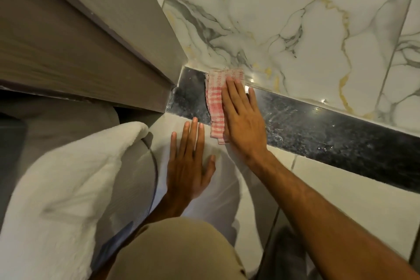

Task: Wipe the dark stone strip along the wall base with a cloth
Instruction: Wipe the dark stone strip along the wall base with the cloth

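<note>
The white marble wall (pixel 295 18), veined in grey and gold, fills the upper right of the scene, and a grey wood-grain cabinet side (pixel 68 36) closes off the left. Pale floor tiles (pixel 329 188) spread below. Between wall and floor runs the dark stone strip (pixel 329 129), speckled and glossy, slanting from the cabinet corner down toward the right, with faint smears on its surface. A thick white towel (pixel 68 177) lies bunched at the lower left, beside the person's beige-clad knee (pixel 181 252).

The right hand (pixel 243 118) lies flat with fingers spread and straight, palm pressing a folded pink-and-white checked cloth (pixel 216 102) against the strip near its left end. The cloth spans the strip's full width, its top edge just reaching the marble and its lower end hanging over onto the floor tile. The left hand (pixel 191 166) rests open on the pale floor just below, fingers extended toward the strip, holding nothing, close beside the right hand but not touching it.
</note>
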Demonstrator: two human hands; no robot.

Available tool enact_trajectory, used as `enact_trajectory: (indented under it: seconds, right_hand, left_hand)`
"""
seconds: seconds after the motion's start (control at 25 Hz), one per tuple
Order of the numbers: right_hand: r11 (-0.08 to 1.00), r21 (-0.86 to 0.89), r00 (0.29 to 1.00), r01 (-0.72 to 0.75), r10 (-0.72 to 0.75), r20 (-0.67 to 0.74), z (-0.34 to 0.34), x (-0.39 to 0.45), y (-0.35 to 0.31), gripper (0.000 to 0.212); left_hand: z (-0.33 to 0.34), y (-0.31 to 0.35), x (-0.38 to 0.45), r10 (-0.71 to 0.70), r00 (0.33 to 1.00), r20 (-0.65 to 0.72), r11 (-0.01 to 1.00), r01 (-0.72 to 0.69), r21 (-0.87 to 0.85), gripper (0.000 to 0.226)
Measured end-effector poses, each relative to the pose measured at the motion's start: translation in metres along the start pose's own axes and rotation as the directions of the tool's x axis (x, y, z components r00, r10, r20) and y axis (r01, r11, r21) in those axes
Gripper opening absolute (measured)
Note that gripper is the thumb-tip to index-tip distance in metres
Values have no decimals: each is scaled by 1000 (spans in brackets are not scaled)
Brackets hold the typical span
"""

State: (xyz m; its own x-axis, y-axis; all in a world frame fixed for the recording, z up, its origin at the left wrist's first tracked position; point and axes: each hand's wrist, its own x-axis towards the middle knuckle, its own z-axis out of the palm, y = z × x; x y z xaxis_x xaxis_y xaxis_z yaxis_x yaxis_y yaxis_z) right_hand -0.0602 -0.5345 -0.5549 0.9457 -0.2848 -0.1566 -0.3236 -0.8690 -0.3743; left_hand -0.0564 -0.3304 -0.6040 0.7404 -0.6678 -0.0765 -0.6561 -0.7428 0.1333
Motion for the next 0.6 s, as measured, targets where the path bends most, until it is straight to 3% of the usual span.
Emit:
enact_trajectory:
  seconds: [0.08,0.24,0.4,0.48,0.6]
  right_hand:
    - [1000,17,997,2,-1,-79,7,16,-7,64]
    - [995,-77,998,-59,59,-3,26,27,-21,72]
    - [995,-99,999,-9,14,46,21,-36,4,70]
    - [988,-127,996,-88,89,-2,20,-32,14,70]
    - [965,-97,963,-245,230,-139,28,40,-19,71]
  left_hand:
    - [2,0,-2,-25,1000,-2,1000,25,13,78]
    - [8,-6,-8,-107,994,-34,994,108,33,81]
    - [0,-2,-13,-127,992,-15,992,126,-19,76]
    - [-2,-2,-10,-142,990,-23,990,141,-27,75]
    - [4,-4,-11,-146,988,-48,989,144,-45,75]
